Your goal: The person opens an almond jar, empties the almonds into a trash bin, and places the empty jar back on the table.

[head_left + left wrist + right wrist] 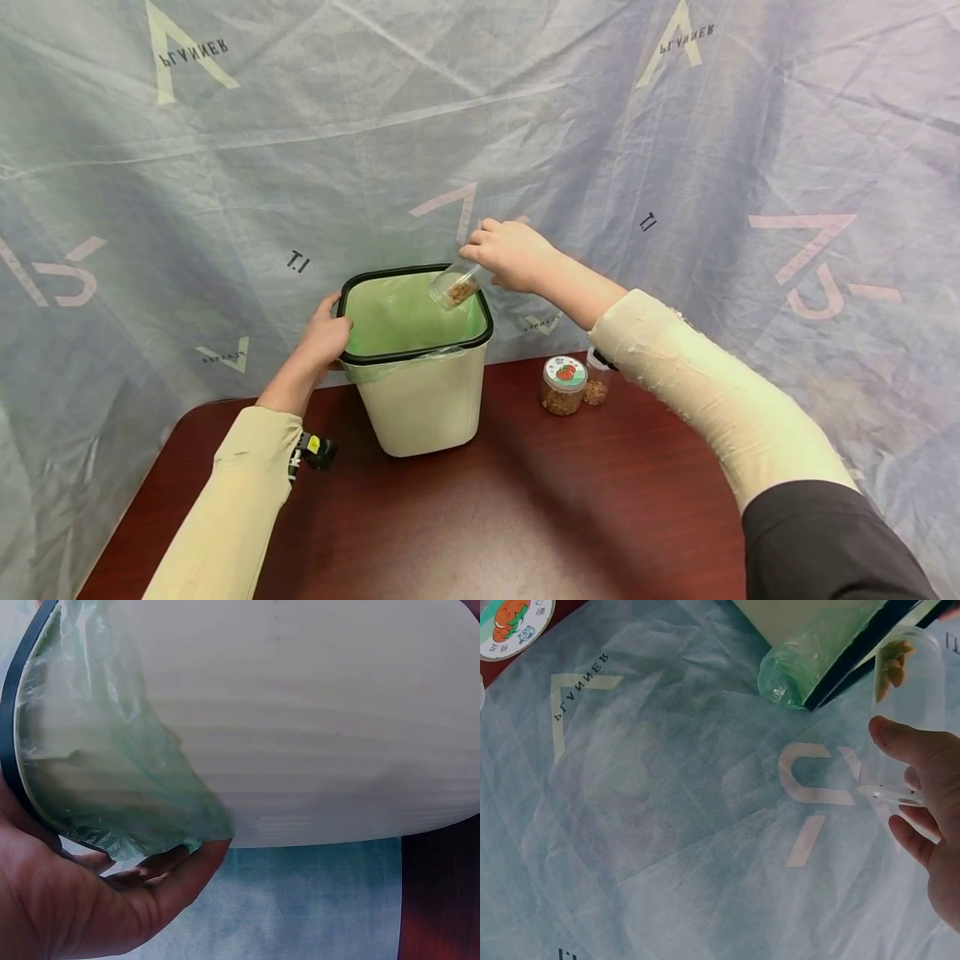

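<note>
A cream trash bin with a black rim and a green liner bag stands on the table. At its left side my left hand grips the rim, thumb over the top and fingers outside against the liner. My right hand holds a clear plastic jar tilted above the bin's right part. Brown pieces lie inside the jar, gathered toward the end away from the hand. In the right wrist view the thumb presses the jar's side. Whether the jar's far end is open, I cannot tell.
Right of the bin stands a round jar of brown pieces with a tomato picture on its lid. Touching or close behind it is a second clear jar, partly hidden by the right sleeve. A printed grey sheet hangs behind the dark red table.
</note>
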`<state>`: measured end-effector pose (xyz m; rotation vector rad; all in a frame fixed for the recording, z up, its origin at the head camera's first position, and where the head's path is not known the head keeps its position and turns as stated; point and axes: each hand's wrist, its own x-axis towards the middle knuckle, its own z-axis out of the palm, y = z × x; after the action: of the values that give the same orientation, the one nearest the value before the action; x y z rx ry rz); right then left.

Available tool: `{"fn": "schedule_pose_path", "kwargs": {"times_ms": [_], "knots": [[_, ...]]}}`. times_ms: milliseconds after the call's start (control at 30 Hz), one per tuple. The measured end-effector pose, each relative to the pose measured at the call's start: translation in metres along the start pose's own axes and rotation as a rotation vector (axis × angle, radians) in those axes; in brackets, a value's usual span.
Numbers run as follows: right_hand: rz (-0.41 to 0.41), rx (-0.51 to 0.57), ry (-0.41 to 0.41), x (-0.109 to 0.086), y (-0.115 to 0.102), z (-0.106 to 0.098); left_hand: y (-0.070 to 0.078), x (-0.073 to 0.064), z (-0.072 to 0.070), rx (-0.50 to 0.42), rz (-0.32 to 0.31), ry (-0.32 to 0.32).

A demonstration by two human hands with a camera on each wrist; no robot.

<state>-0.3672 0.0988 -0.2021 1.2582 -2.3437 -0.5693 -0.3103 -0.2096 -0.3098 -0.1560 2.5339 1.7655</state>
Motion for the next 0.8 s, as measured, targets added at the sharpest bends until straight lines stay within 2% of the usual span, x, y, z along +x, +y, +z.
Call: {"fn": "schedule_pose_path", "kwargs": {"times_ms": [800], "knots": [[-0.006, 0.005, 0.007, 0.0025, -0.0033, 0.0031, 0.0022, -0.0025, 0.0001, -0.009, -0.005, 0.003]]}}
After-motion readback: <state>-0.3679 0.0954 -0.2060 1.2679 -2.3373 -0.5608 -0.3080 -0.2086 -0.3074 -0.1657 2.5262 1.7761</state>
